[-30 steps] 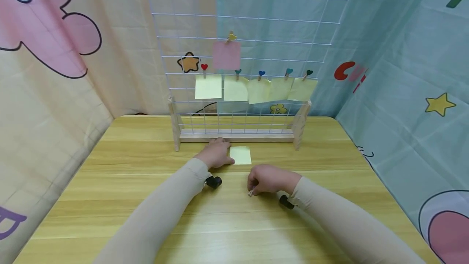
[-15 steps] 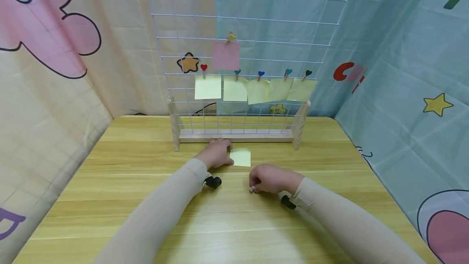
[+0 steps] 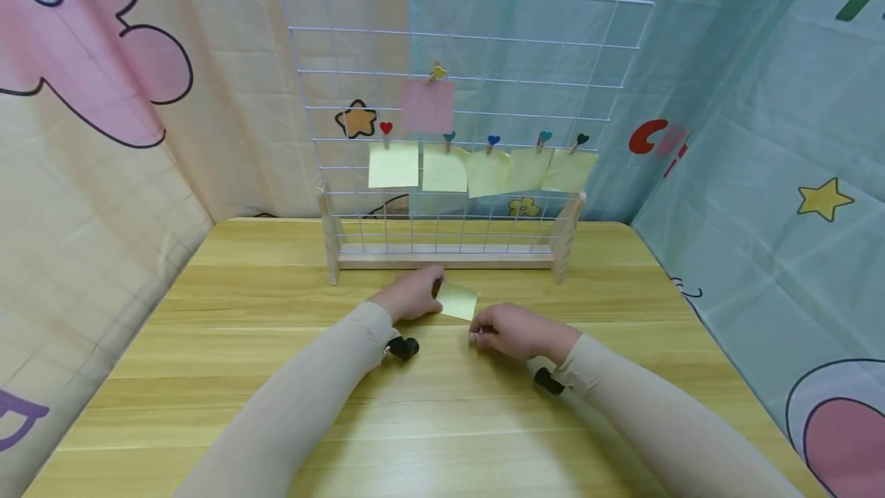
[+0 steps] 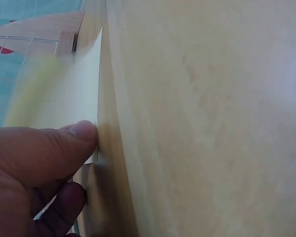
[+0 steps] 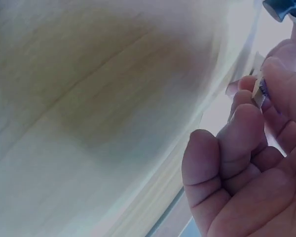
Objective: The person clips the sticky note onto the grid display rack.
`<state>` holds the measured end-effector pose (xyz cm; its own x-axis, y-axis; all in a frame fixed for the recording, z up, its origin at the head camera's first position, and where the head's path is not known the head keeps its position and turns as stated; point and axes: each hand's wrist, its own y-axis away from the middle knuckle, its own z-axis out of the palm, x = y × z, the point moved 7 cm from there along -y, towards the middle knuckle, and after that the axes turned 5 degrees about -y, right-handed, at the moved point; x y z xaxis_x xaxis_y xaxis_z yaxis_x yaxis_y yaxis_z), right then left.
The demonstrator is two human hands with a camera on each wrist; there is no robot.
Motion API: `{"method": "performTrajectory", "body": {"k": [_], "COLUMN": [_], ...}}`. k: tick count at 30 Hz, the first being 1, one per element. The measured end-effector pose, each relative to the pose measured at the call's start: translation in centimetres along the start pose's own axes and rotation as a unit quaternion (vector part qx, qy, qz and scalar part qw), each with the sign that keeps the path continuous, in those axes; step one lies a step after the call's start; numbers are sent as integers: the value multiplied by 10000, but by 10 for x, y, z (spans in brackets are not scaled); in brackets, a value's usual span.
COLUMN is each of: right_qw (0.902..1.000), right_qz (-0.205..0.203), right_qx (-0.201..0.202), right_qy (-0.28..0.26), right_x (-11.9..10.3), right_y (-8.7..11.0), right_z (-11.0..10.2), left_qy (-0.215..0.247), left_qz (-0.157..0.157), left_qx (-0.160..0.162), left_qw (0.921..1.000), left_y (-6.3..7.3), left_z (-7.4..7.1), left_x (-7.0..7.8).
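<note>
My left hand pinches the left edge of a pale yellow sticky note between thumb and fingers. In the left wrist view the thumb presses the near corner of this note, which stands tilted up from the wood. To the right and a little nearer, my right hand pinches a small wooden clothespin between thumb and index finger. A bit of purple shows on the clothespin in the right wrist view; most of it is hidden by the fingers.
Behind the hands stands a white wire grid rack on a wooden base. Several yellow notes and one pink note hang from it by heart-topped clothespins. Printed curtains enclose the wooden table.
The yellow note has come up from lying flat and turned slightly, now held by the left hand. The right hand has moved a little away from me, toward the note, with the clothespin.
</note>
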<state>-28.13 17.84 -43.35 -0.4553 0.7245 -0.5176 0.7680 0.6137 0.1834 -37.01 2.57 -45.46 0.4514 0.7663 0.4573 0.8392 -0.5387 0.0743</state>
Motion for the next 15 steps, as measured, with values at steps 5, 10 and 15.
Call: {"method": "performTrajectory", "body": {"k": [5,10,15], "right_qw": [9998,9989,9957], "right_qz": [92,199,252], "right_qx": [-6,208,618], "right_qy": [-186,-371,-636], "right_x": [0,3,3], "right_y": [3,3,5], "right_z": [-3,-7,-16], "left_qy": [-369,-453,-179], "left_qz": [337,439,207], "left_qx": [89,144,263], "left_qw": [9987,9979,9993], "left_y": [0,3,5], "left_z": [3,3,-2], "left_x": [3,5,5]}}
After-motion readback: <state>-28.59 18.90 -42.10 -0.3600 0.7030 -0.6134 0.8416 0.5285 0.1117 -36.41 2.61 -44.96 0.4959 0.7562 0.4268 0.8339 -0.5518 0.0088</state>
